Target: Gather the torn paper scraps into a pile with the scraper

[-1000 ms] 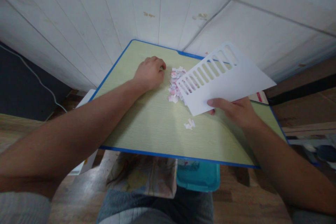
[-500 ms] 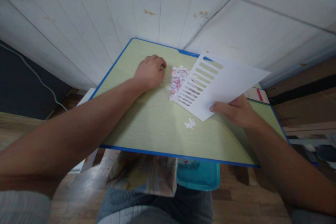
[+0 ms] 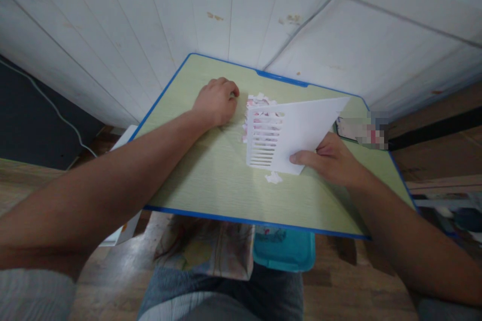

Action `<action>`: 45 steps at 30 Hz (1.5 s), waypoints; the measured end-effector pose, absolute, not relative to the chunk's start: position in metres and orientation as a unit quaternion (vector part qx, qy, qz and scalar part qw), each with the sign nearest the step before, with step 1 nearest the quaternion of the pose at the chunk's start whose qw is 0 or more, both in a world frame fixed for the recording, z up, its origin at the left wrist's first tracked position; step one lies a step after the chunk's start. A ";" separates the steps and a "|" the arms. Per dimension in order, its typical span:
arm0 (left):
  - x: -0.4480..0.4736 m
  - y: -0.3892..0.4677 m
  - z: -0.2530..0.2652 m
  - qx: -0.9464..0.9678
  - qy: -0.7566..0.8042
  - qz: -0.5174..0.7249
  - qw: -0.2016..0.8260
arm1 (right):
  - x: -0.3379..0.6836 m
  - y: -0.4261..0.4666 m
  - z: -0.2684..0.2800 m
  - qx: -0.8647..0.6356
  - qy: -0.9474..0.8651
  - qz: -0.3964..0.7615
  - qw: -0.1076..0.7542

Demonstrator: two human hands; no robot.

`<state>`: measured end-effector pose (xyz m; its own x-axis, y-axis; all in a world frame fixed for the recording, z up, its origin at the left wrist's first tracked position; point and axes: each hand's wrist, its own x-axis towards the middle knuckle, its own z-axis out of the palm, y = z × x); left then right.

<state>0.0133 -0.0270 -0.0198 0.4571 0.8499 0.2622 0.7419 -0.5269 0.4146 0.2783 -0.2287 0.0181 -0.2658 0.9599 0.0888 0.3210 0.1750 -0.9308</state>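
Observation:
My right hand (image 3: pixel 331 160) grips a thin white slotted sheet (image 3: pixel 301 128) by its near right part, thumb on top. A row of slots graded in width runs along the sheet's left side, and it is held tilted. Its slotted edge overlaps a pile of small white and pink paper scraps (image 3: pixel 259 100), some visible through the slots. Just left of the pile, my left hand (image 3: pixel 216 100) rests on the table with its fingers curled closed. A small greyish bit shows at its fingertips, too little to name. A few white scraps (image 3: pixel 273 177) lie in front of the sheet.
The pale green table (image 3: pixel 211 175) has a blue rim and stands against a white panelled wall (image 3: pixel 211 5). A phone (image 3: pixel 348 129), partly blurred out, lies at the right edge. Below the front edge are a turquoise bin (image 3: pixel 286 253) and a patterned fabric bag (image 3: pixel 211 248).
My right hand has turned the slotted sheet and drawn it lower and slightly left, so its slots stand more upright in a column. The left hand stays in place.

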 end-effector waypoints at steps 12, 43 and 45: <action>0.014 -0.025 -0.025 0.838 0.469 0.251 0.119 | 0.285 -0.234 0.042 -0.378 -0.640 0.660 0.111; 0.021 -0.021 -0.014 0.823 0.501 0.232 0.132 | 0.296 -0.269 0.032 -0.481 -0.623 0.581 0.207; 0.020 -0.019 -0.016 0.827 0.492 0.239 0.129 | 0.294 -0.273 0.034 -0.471 -0.627 0.579 0.225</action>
<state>0.0198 -0.0191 -0.0157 0.4015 0.8758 0.2677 0.7529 -0.4821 0.4480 0.2943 -0.2729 0.0345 -0.4545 0.8509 -0.2634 0.3303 -0.1136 -0.9370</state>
